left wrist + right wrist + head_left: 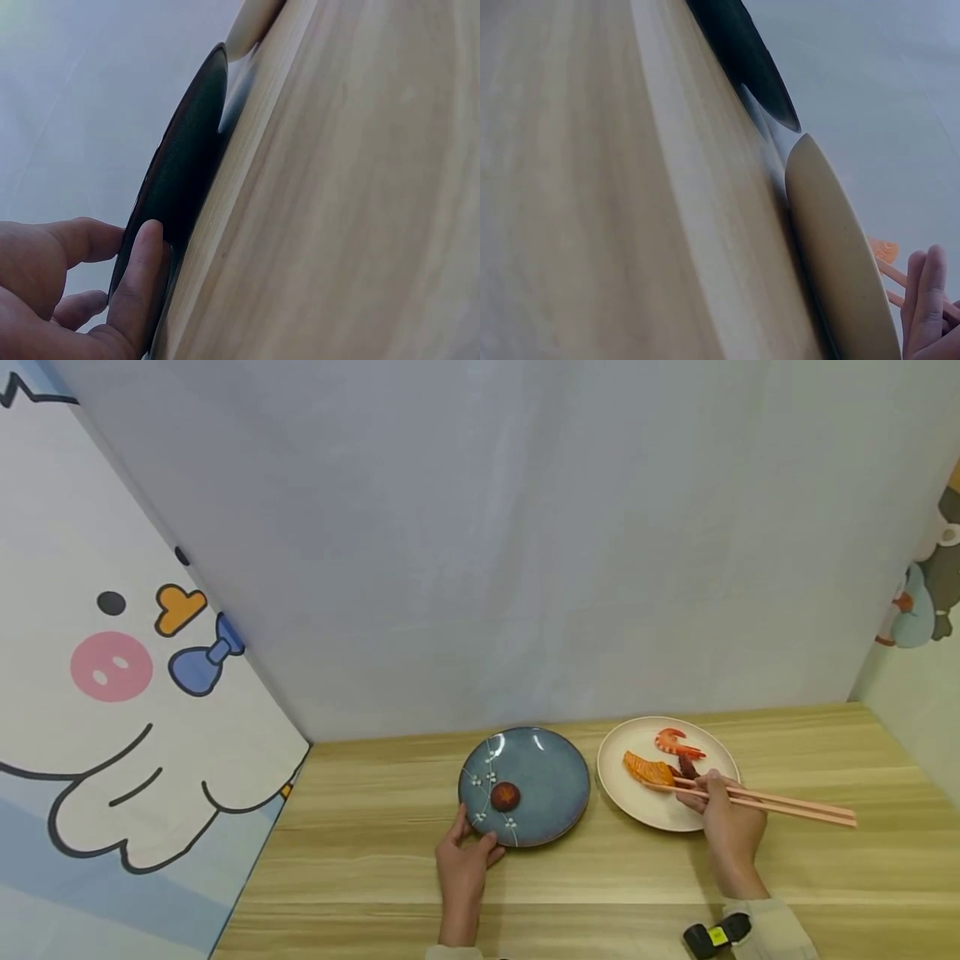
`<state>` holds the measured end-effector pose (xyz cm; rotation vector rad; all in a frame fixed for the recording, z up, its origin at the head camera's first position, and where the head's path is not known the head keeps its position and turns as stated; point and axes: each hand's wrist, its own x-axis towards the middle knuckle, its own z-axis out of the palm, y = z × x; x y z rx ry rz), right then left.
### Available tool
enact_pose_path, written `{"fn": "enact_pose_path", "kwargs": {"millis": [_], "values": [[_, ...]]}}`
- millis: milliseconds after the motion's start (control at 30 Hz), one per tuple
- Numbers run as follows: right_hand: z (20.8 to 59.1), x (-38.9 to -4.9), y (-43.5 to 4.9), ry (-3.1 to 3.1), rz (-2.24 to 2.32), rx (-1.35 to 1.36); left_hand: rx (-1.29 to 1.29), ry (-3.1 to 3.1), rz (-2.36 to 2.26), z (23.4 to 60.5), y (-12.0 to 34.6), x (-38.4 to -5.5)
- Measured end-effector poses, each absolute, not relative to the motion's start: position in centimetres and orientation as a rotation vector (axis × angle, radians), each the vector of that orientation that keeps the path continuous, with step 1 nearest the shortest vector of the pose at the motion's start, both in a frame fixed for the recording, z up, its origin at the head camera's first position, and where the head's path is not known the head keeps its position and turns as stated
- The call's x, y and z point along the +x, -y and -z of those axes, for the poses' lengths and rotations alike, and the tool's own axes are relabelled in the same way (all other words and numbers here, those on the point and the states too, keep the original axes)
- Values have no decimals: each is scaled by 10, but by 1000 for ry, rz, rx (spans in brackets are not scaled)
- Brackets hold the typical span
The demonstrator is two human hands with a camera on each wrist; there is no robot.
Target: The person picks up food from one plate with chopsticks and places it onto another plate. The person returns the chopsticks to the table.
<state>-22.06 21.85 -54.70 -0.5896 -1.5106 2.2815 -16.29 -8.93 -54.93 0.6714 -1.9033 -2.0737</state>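
My left hand (465, 864) holds the near-left rim of a blue plate (551, 781) with a white blossom pattern. On that plate lies a round, dark reddish-brown food piece (506, 797). My right hand (727, 822) holds a pair of light wooden chopsticks (802, 808) over a cream plate (626, 793). Their tips meet an orange salmon piece (647, 770) on that plate; whether they pinch it, I cannot tell. Behind the salmon lie a shrimp (677, 743) and a dark red piece (687, 767), partly covered by the hand. The right wrist view catches only some fingers (928, 296).
Both plates stand side by side on a wood-grain table (360, 852), near its back edge. A pale grey wall (525, 568) rises behind it. At the left stands a panel with a cartoon figure (112, 668). A dark strap device (716, 935) sits on the right wrist.
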Motion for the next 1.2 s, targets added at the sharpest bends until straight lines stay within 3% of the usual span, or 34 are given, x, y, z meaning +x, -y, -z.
{"fn": "enact_pose_path", "kwargs": {"millis": [1200], "values": [[536,-212,-226,1519,-2343,-638,647,1898,2070,549,89,-162]]}}
